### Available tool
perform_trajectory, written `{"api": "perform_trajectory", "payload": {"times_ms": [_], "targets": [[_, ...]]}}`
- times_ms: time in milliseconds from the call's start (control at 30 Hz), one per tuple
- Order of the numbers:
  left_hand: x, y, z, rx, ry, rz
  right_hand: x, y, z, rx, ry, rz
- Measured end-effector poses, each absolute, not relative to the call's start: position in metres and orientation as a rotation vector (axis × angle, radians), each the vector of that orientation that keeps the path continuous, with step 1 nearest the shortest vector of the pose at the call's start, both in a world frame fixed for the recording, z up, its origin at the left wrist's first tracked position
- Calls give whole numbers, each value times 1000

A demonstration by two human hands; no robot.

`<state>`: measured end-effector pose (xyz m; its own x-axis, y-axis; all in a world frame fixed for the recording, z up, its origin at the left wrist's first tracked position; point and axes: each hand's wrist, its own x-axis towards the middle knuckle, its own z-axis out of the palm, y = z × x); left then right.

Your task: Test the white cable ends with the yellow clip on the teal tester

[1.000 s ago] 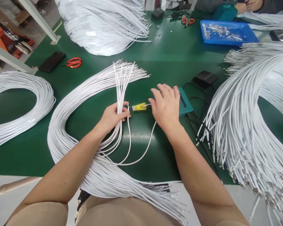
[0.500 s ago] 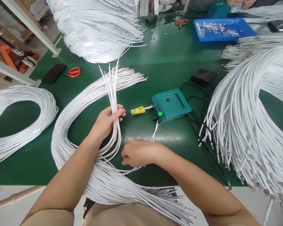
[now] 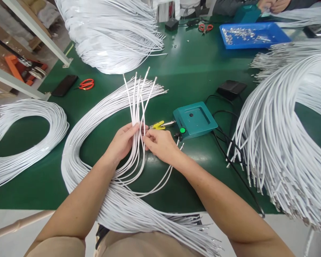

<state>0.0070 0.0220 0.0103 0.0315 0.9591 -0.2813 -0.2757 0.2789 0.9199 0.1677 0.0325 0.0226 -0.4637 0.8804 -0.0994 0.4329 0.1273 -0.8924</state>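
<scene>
Several white cables (image 3: 135, 110) stand up fanned out from my left hand (image 3: 123, 142), its thumb closed over them. My right hand (image 3: 160, 144) is beside it, fingertips pinching one white cable at the right of the bunch. These cables curve down into a large looped bundle of white cables (image 3: 72, 150), which lies on the table and over my lap. Just behind my right hand is a teal device (image 3: 195, 119) with a green button and a yellow-clipped metal tip (image 3: 158, 125). Two loose cable ends (image 3: 180, 144) stand near its front corner.
White cable coils lie at left (image 3: 49, 135), at right (image 3: 278, 142) and in a big heap at the back (image 3: 112, 35). A blue tray (image 3: 254, 44) holds small metal parts. Red-handled scissors (image 3: 86, 84) lie by a black phone (image 3: 65, 85). Another person's hands (image 3: 274, 5) work at the far right.
My right hand has moved up from the table's near side to the held cables and pinches one. The bunch and my left hand have shifted slightly right, and the cable ends are spread wider.
</scene>
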Motion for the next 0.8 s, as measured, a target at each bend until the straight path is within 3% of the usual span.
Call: {"api": "perform_trajectory", "payload": {"times_ms": [200,567,800], "targets": [[-4,28,11,623,1099,1289,164,27,18,-1197,-1830,1764],[-10,31,14,431,942,1304,160,23,16,-1159,-1904,1802],[-8,30,13,576,1141,1309,159,22,16,-1099,-1922,1954]]}}
